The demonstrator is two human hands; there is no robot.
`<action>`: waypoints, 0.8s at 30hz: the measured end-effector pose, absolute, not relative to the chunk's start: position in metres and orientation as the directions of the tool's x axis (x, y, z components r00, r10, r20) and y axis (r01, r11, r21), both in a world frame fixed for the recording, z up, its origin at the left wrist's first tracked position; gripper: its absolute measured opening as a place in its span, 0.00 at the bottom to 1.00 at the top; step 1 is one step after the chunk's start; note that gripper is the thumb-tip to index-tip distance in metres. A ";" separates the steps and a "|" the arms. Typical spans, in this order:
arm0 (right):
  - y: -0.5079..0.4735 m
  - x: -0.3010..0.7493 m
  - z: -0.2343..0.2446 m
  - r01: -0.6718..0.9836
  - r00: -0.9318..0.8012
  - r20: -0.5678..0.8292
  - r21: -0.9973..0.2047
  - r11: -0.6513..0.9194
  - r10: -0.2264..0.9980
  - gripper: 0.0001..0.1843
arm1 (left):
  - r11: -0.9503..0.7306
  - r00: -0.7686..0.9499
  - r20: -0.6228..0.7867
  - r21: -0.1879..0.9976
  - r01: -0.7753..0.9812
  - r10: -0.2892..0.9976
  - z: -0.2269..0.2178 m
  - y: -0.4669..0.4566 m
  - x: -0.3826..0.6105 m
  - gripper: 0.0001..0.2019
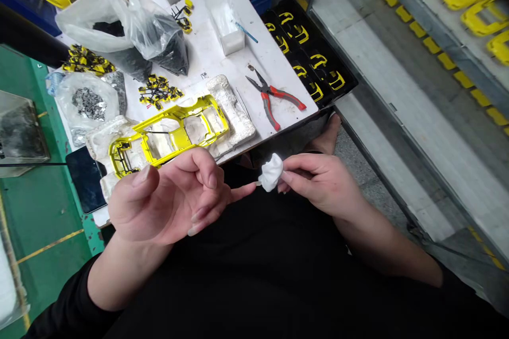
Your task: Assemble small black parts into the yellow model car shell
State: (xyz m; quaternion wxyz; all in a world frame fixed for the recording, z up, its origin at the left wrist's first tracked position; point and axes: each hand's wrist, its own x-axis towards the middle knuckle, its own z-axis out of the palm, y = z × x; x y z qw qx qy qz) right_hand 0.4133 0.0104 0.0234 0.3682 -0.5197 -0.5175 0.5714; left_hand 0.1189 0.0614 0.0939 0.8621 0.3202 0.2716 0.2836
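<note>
Pinched between the thumb and fingers of my right hand [318, 180] is a small crumpled white wad [271, 172], soft-looking like tissue or thin rubber. My left hand [170, 196] is turned palm up with its fingers apart and loosely bent. Its outstretched little finger reaches the left side of the wad and seems to touch it. Just beyond my left hand, a yellow toy car body shell [181, 135] rests in a rough white foam cradle [238, 124]. Black parts are fitted at the shell's near left end.
Red-handled pliers [267, 92] lie near the table's right edge, by a clear plastic box [226, 26]. Bags of black parts [159, 37], a bag of silver pieces [89, 103] and yellow-black parts [159, 91] stand leftward. A black tray [306, 53] and a conveyor [397, 63] flank the right.
</note>
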 end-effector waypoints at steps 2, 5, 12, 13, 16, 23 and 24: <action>0.010 0.410 0.016 -0.042 -0.212 -0.242 -0.966 -0.256 0.947 0.11 | 0.637 0.682 -0.288 0.694 -0.335 0.673 0.094 0.061 0.123 0.27; 0.010 0.403 0.002 -0.211 -0.243 -0.245 -0.931 -0.297 0.939 0.11 | 0.640 0.654 -0.308 0.682 -0.355 0.691 0.095 0.060 0.129 0.25; 0.005 0.396 -0.017 -0.526 -0.256 -0.164 -0.803 -0.280 0.952 0.11 | 0.530 0.568 -0.270 0.768 -0.360 0.777 0.093 0.057 0.135 0.23; 0.006 0.397 -0.018 -0.531 -0.255 -0.128 -0.810 -0.249 0.959 0.11 | 0.461 0.510 -0.263 0.830 -0.314 0.819 0.090 0.055 0.138 0.20; 0.009 0.403 -0.013 -0.468 -0.271 0.036 -0.878 -0.099 0.962 0.08 | 0.189 0.395 -0.161 0.981 -0.033 0.904 0.081 0.053 0.146 0.10; 0.010 0.406 0.009 0.156 -0.143 0.347 -0.917 0.368 0.927 0.09 | -0.184 0.504 0.016 0.940 0.286 0.864 0.066 0.049 0.161 0.10; 0.010 0.404 0.009 0.202 -0.116 0.395 -0.889 0.411 0.911 0.10 | -0.198 0.489 0.016 0.925 0.324 0.872 0.065 0.048 0.162 0.07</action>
